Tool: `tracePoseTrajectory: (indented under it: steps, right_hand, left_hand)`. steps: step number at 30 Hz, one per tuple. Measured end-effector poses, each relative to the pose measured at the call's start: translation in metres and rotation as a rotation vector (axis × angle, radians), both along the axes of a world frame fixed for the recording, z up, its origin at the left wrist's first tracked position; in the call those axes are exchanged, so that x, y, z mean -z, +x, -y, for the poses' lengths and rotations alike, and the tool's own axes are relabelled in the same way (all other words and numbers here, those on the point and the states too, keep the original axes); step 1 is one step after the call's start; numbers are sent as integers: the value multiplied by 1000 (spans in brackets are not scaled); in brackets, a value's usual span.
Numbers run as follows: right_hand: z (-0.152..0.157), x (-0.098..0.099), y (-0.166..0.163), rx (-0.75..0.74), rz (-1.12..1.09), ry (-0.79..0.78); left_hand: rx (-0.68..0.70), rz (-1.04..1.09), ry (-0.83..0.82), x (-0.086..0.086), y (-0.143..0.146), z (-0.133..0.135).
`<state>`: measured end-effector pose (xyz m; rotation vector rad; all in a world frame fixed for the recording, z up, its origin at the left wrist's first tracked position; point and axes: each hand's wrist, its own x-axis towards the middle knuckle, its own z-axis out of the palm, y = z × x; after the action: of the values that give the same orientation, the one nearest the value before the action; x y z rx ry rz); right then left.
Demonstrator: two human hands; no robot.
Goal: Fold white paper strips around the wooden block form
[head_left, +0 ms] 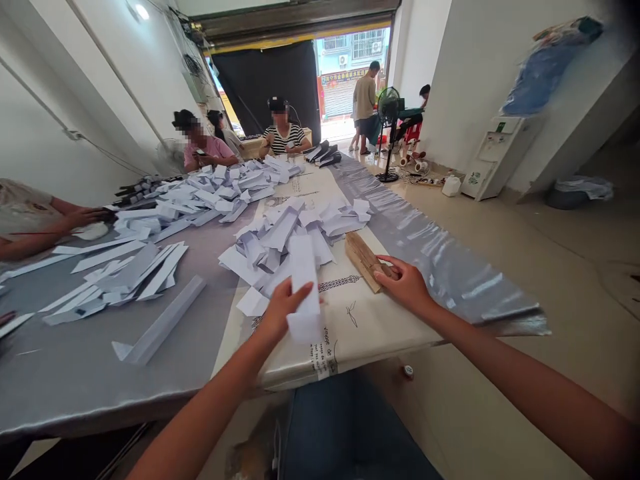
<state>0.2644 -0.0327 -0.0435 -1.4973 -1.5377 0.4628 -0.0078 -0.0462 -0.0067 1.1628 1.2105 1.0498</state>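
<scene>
Between the thumb and fingers of my left hand (286,308) is a folded white paper strip (303,267), standing up above the cream printed cloth (370,328). My right hand (406,283) grips the near end of a wooden block (361,257), which is tilted over the cloth on the right. Behind my left hand lies a heap of folded white papers (270,237). One long folded paper strip (167,320) rests by itself on the grey table cover (65,380) to the left.
More white paper strips (210,193) are piled along the table's left and far side. Several people sit around the table, one in a striped shirt (285,139) at the far end. A standing fan (389,133) and a water dispenser (493,157) stand on the right.
</scene>
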Motion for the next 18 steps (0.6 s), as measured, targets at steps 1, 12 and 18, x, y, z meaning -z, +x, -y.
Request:
tracePoseTrajectory:
  steps: [1, 12, 18]
  right_hand:
    - [2, -1, -1, 27, 67, 17]
    - [4, 0, -14, 132, 430, 30]
    - [7, -3, -10, 147, 462, 64]
  left_hand:
    - [66, 2, 13, 6, 16, -11]
    - [-125, -186, 448, 39, 55, -55]
    - [-150, -125, 412, 41, 49, -51]
